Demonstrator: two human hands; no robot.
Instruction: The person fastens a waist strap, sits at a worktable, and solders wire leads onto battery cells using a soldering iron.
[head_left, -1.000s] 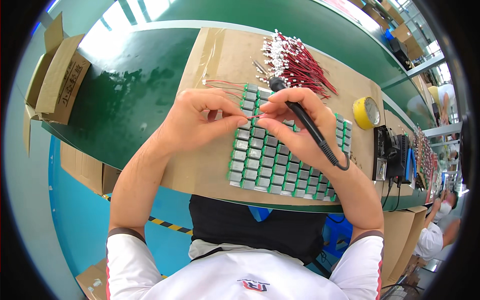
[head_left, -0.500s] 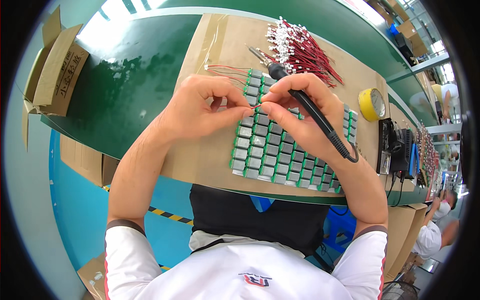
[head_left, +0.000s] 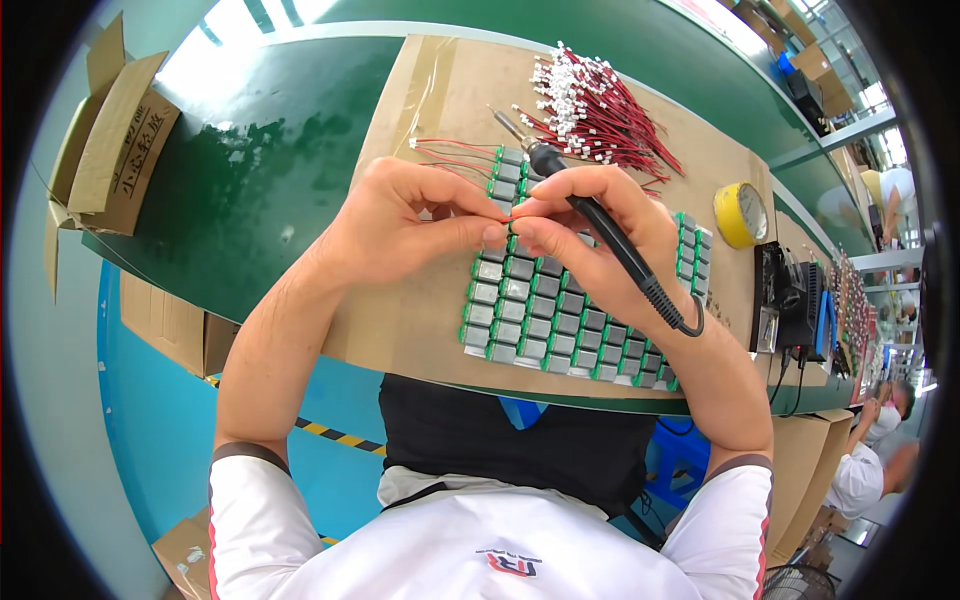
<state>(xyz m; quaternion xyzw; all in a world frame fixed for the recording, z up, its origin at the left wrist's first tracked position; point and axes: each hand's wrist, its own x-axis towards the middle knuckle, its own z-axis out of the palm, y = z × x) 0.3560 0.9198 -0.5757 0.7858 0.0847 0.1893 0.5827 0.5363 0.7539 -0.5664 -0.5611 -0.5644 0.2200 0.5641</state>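
Note:
My left hand [head_left: 405, 225] pinches the end of a thin red wire [head_left: 450, 148] between thumb and forefinger, over a grid of several small grey and green parts [head_left: 545, 315] on a brown cardboard sheet [head_left: 420, 330]. My right hand [head_left: 590, 240] grips a black soldering iron [head_left: 600, 225] with its metal tip pointing away from me, and its fingertips meet the left hand's fingertips at the wire end. The iron's cable loops off near my right wrist.
A heap of red wires with white plugs [head_left: 600, 100] lies at the far side of the cardboard. A yellow tape roll [head_left: 740, 213] and a black control box [head_left: 790, 305] stand at the right. Cardboard boxes [head_left: 110, 150] sit off the left of the green bench [head_left: 250, 180]. Another person [head_left: 880, 460] is at lower right.
Both hands have drifted slightly toward the far edge of the grid while staying pinched together; the soldering iron tip now points further away over the grid's top rows.

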